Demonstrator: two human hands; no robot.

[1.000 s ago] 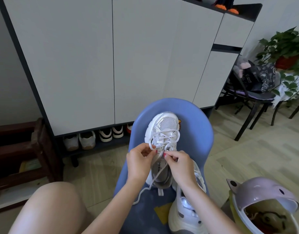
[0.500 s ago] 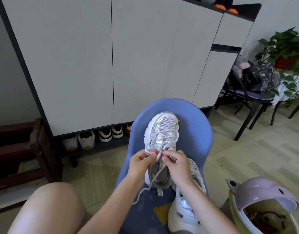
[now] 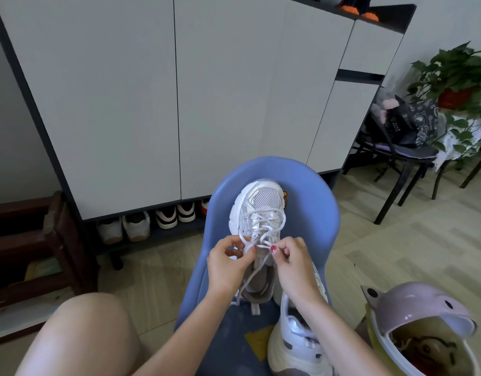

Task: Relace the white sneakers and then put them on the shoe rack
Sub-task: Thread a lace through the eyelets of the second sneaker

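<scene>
A white mesh sneaker [image 3: 258,210] lies toe-away on the blue chair [image 3: 310,202] in front of me, its white lace [image 3: 261,229] in loose loops over the tongue. My left hand [image 3: 228,264] pinches the lace at the sneaker's left side near the top eyelets. My right hand [image 3: 293,264] pinches the lace at the right side; a loose end trails down across the shoe's opening. The second white sneaker [image 3: 296,343] stands on the chair seat under my right forearm. The shoe rack [image 3: 152,234] is the open bottom shelf of the grey cabinet.
Several shoes [image 3: 136,226] sit on the low shelf under the cabinet [image 3: 152,104]. A dark wooden bench [image 3: 44,256] stands at left. A lilac-lidded bin [image 3: 421,332] is at lower right. A black chair with a bag [image 3: 407,126] and a potted plant [image 3: 456,77] stand at right. My bare knee [image 3: 82,335] is at lower left.
Both hands have drawn slightly apart at the top eyelets, pulling the lace out to each side. The sneaker has stayed where it was.
</scene>
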